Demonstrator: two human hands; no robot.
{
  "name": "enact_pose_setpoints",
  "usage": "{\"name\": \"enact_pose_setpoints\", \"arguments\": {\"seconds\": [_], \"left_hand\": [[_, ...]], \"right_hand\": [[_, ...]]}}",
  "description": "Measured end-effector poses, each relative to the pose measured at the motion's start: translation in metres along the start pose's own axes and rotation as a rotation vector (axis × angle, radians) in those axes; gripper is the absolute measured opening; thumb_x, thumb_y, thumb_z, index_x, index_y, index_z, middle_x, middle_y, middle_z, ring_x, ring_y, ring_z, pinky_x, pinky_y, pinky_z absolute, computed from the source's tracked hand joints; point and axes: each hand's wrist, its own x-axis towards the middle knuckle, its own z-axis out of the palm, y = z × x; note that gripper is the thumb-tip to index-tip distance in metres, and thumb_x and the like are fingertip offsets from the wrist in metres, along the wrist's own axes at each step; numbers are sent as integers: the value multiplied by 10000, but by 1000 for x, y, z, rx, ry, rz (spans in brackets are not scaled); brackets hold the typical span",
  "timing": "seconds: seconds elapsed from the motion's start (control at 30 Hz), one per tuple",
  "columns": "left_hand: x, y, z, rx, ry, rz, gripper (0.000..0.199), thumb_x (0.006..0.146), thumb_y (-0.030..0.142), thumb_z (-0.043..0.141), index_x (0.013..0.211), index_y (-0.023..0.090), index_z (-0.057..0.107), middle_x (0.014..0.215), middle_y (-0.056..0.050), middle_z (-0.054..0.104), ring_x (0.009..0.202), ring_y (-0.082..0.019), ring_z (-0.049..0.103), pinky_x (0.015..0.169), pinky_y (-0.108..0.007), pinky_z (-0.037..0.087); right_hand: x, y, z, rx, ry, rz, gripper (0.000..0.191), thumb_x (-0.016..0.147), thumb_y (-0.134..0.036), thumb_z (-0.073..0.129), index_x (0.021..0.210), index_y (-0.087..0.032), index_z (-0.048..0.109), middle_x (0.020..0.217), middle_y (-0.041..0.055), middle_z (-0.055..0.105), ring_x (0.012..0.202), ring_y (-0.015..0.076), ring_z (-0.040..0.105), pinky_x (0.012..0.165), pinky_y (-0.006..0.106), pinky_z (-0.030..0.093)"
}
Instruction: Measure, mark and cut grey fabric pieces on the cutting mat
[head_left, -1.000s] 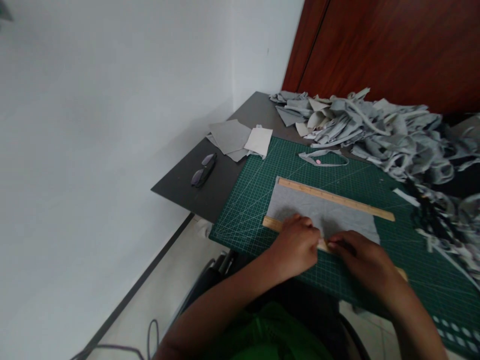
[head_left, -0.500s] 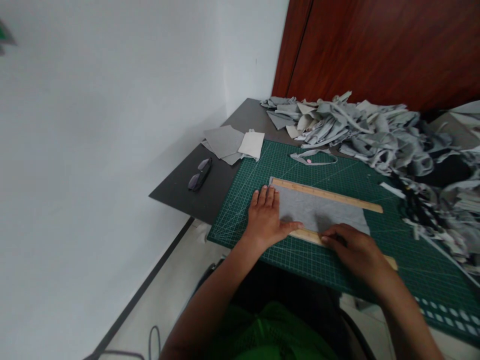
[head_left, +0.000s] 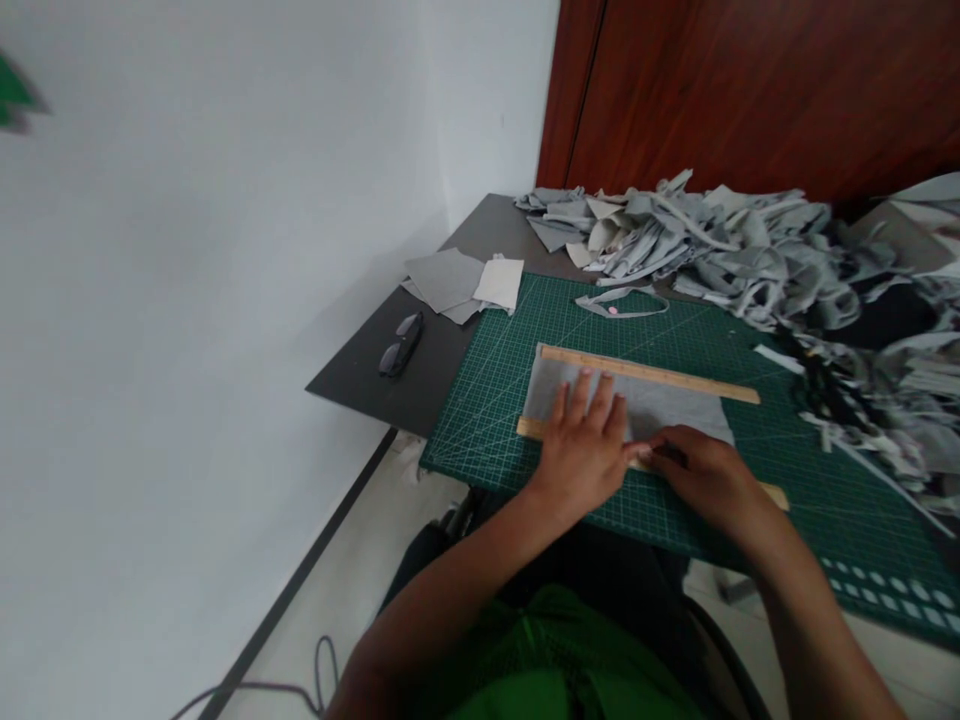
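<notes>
A rectangular piece of grey fabric (head_left: 667,402) lies on a green cutting mat (head_left: 480,420). One wooden ruler (head_left: 652,372) runs along its far edge. A second wooden ruler (head_left: 531,428) lies along the near edge, its middle covered by my hands. My left hand (head_left: 585,445) rests flat on the fabric and near ruler, fingers spread, thumb reaching toward my right fingertips. My right hand (head_left: 705,475) is closed in a pinch at the fabric's near edge, beside the ruler; the exact grip is partly hidden.
Heaped grey fabric scraps (head_left: 772,250) cover the back and right. A looped fabric strip (head_left: 626,312) lies on the mat, near a pink dot. Grey fabric pieces (head_left: 446,280), a cream piece (head_left: 500,283) and glasses (head_left: 402,345) are at left, beside a white wall (head_left: 225,250).
My left hand has slid right along the fabric toward my right hand, uncovering the left ends of the fabric and near ruler. My right hand stays at the near edge.
</notes>
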Motion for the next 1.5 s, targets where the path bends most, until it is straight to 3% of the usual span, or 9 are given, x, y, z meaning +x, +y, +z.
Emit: {"name": "enact_pose_setpoints", "arguments": {"seconds": [0.07, 0.17, 0.3, 0.43, 0.87, 1.03, 1.5], "left_hand": [[-3, 11, 3, -40, -17, 88, 420, 1078, 371, 465, 1334, 90, 643, 1619, -171, 455, 1571, -348, 302, 1275, -487, 303], [-5, 13, 5, -105, -66, 111, 222, 1006, 164, 539, 1116, 109, 724, 1523, -158, 541, 1515, -320, 388, 1231, -410, 370], [-3, 8, 2, -153, -119, 127, 154, 968, 127, 577, 990, 156, 727, 1277, -114, 657, 1307, -294, 536, 1036, -428, 502], [-1, 9, 1, -187, -183, 80, 114, 951, 141, 614, 949, 184, 719, 994, -51, 674, 1050, -261, 576, 867, -426, 504], [-2, 14, 0, -131, -161, 102, 75, 942, 175, 616, 951, 159, 689, 1005, -77, 655, 1032, -279, 548, 830, -441, 438], [-3, 15, 2, -130, -133, 109, 63, 937, 188, 627, 943, 154, 680, 990, -79, 648, 1024, -281, 546, 818, -447, 432], [-3, 15, 1, -136, -145, 106, 124, 984, 211, 589, 967, 154, 698, 1016, -89, 665, 1035, -282, 557, 824, -451, 422]], "right_hand": [[0, 1, 0, -11, -1, -17, 194, 846, -388, 563, 777, -253, 684, 769, 46, 715, 723, 244, 672, 716, 367, 492], [0, 2, -1, -19, -13, -14, 194, 841, -394, 571, 784, -250, 688, 778, 49, 723, 735, 250, 683, 714, 366, 494], [-1, 1, -2, -28, -11, 4, 200, 834, -406, 580, 781, -252, 695, 765, 48, 722, 725, 250, 684, 714, 366, 499], [-1, 0, -4, -44, -15, 24, 233, 831, -435, 575, 803, -249, 713, 778, 56, 734, 719, 256, 685, 713, 376, 507], [-8, 1, -23, -109, -148, 154, 302, 781, -497, 571, 829, -243, 727, 850, 100, 762, 783, 308, 722, 745, 432, 537], [-10, 3, -26, -98, -138, 207, 309, 734, -505, 561, 814, -255, 724, 849, 105, 775, 787, 314, 724, 771, 438, 553], [-17, 16, -27, -132, -119, 143, 235, 811, -468, 579, 838, -295, 736, 841, 92, 788, 746, 322, 745, 701, 428, 563]]}}
